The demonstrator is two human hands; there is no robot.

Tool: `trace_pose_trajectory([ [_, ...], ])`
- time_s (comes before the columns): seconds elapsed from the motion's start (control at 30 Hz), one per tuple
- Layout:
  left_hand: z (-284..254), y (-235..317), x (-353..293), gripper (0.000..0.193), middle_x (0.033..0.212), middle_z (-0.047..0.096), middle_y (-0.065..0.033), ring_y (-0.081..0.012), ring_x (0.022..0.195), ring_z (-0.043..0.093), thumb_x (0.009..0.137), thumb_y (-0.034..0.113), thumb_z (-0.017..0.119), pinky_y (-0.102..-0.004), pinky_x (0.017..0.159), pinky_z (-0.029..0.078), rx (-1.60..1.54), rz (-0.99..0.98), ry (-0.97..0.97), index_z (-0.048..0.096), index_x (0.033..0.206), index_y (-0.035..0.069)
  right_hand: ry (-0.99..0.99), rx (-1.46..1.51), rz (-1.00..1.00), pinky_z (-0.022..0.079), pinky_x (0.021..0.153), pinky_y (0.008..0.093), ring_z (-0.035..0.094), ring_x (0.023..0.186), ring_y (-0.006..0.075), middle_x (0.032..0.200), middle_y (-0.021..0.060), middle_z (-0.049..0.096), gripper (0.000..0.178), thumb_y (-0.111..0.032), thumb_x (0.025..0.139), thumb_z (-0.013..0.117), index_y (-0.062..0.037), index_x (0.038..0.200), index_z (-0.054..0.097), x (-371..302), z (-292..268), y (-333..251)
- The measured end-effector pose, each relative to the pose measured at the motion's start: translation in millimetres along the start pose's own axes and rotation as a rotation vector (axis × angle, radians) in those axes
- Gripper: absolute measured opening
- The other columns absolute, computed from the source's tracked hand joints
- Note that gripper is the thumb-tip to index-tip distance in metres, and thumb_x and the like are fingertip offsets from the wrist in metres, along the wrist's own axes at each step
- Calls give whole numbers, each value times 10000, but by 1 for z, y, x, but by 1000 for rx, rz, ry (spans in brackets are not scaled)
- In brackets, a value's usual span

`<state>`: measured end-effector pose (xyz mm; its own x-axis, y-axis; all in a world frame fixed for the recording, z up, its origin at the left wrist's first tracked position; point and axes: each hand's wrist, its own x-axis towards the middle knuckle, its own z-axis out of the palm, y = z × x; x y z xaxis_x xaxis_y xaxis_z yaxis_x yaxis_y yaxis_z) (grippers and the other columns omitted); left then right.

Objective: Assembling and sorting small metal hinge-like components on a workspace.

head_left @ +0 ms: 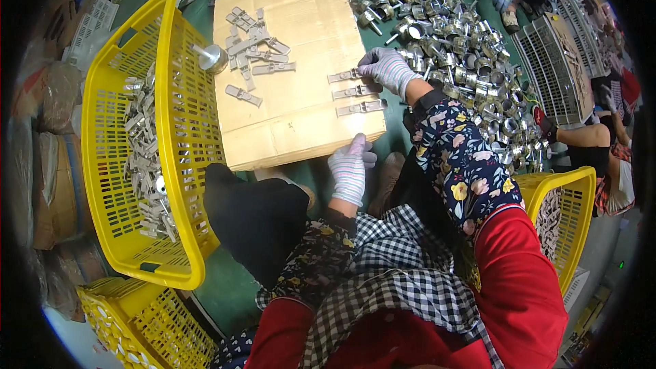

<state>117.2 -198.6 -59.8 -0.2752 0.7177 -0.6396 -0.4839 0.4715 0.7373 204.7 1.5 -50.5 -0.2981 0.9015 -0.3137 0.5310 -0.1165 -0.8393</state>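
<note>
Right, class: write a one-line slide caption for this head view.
Gloved right hand lines up metal clasps on a cardboard sheet; left hand grips its edge.

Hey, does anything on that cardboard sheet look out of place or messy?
Mostly tidy. Three flat metal clasps lie in a neat row by the right hand, but the clasps in the loose pile near the far left corner lie at all angles. A round knobbed metal part sits alone at the cardboard's left edge.

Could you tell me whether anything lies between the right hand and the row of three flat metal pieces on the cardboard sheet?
Nothing visible does. The right hand already rests at the right ends of the three metal pieces on the cardboard sheet. The left hand holds the sheet's near edge.
</note>
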Motion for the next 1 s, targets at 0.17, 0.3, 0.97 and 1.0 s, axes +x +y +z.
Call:
trace_pose_trajectory([
  [0.17,-3,2,0,378,623,602,-109,-168,515,552,815,320,613,-258,517,444,-7,9,9,610,864,-55,26,-276,86,484,771,340,627,838,276,895,169,645,289,-246,710,659,-34,905,643,-10,-1,-26],
  [0.3,-5,1,2,379,637,609,-124,-177,518,557,819,313,608,-266,515,450,2,34,-12,612,858,-64,60,-399,74,477,791,343,623,861,280,897,176,644,294,-250,721,660,-37,921,637,-16,1,-35],
  [0.97,3,-41,32,310,960,629,-106,-233,811,592,838,260,471,-318,724,473,-1113,-379,-133,606,997,32,-311,-871,-154,451,854,396,589,959,336,931,252,614,297,-211,800,495,21,951,601,-52,110,-127],
  [1.0,-14,-92,72,307,992,622,-117,-243,848,584,832,247,489,-328,767,459,-814,-170,-160,593,1031,38,-341,-872,-187,451,854,396,589,959,336,931,252,614,297,-211,800,495,21,951,601,-58,120,-144],
])
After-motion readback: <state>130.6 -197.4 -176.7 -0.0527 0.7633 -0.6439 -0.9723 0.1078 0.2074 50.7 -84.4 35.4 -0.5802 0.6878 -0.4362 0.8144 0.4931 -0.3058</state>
